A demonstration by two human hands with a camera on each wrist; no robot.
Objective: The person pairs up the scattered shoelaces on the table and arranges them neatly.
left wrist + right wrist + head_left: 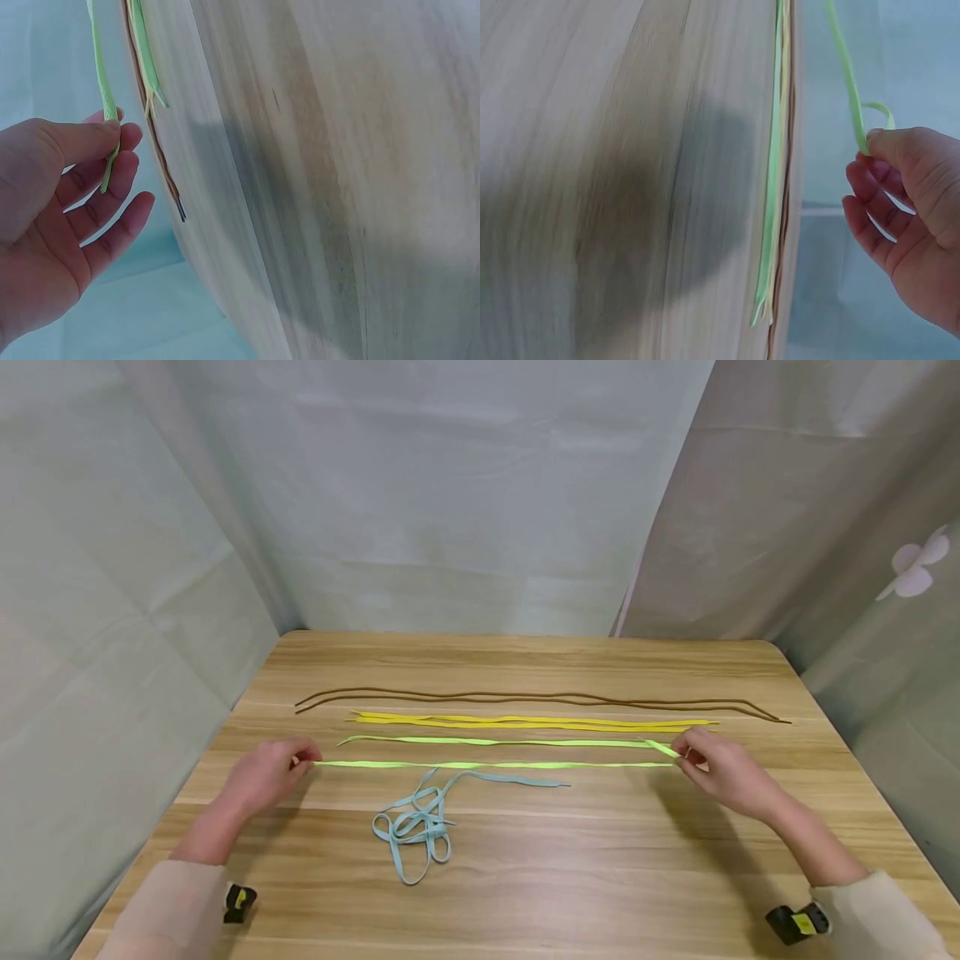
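Note:
A lime-green flat shoelace (487, 766) is stretched sideways above the table between both hands. My left hand (262, 777) pinches it near one end between thumb and index finger. In the left wrist view, a short tip of this lace (106, 176) hangs below the pinch, with the other fingers loosely bent. My right hand (723, 772) pinches the opposite end, where a short piece folds back in a small loop (881, 111). Just beyond, a second lime-green shoelace (480, 742) lies nearly straight on the table.
Farther back on the wooden table (562, 877) lie yellow shoelaces (525, 722) side by side, then thin brown laces (480, 697). Nearer, a light blue shoelace (517, 779) lies in a loose tangle with one end trailing right. Pale cloth (450, 510) hangs behind and beside the table.

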